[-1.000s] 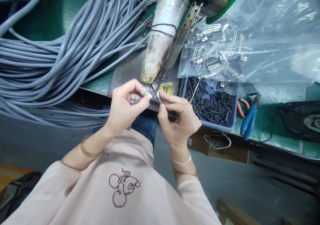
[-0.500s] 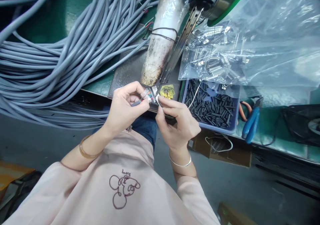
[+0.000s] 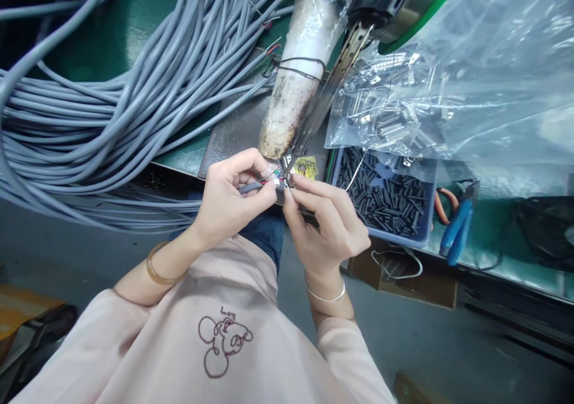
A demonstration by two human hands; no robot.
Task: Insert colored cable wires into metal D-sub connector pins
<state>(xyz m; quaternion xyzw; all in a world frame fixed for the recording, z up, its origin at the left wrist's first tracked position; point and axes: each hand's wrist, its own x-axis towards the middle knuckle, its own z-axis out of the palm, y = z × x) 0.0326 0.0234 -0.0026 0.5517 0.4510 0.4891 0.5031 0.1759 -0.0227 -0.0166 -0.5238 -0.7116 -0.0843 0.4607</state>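
Note:
My left hand (image 3: 237, 195) is closed in a pinch on a grey cable (image 3: 250, 187), whose thin coloured wires fan out past the fingertips. Against those wire ends sits a small metal multi-pin connector (image 3: 286, 164), just under the lower end of a soldering iron (image 3: 325, 96). Fingertips pressed together, my right hand (image 3: 325, 222) grips a thin silvery solder wire (image 3: 356, 172) that passes behind the hand and rises toward the plastic bag. Its fingertips are close to the connector; exact contact between wire, iron and pins is too small to tell.
Grey cables (image 3: 112, 111) pile up at left. A plastic-wrapped post (image 3: 291, 87) stands beside the iron. At right are a blue bin (image 3: 424, 236) of black tubes, a clear bag (image 3: 493, 93) of connectors, pliers (image 3: 460, 225) and a solder spool (image 3: 415, 9).
The view has shifted slightly, so the bench appears a little lower and further right. My right fingertips have moved closer to my left ones, and both hands keep their pinches.

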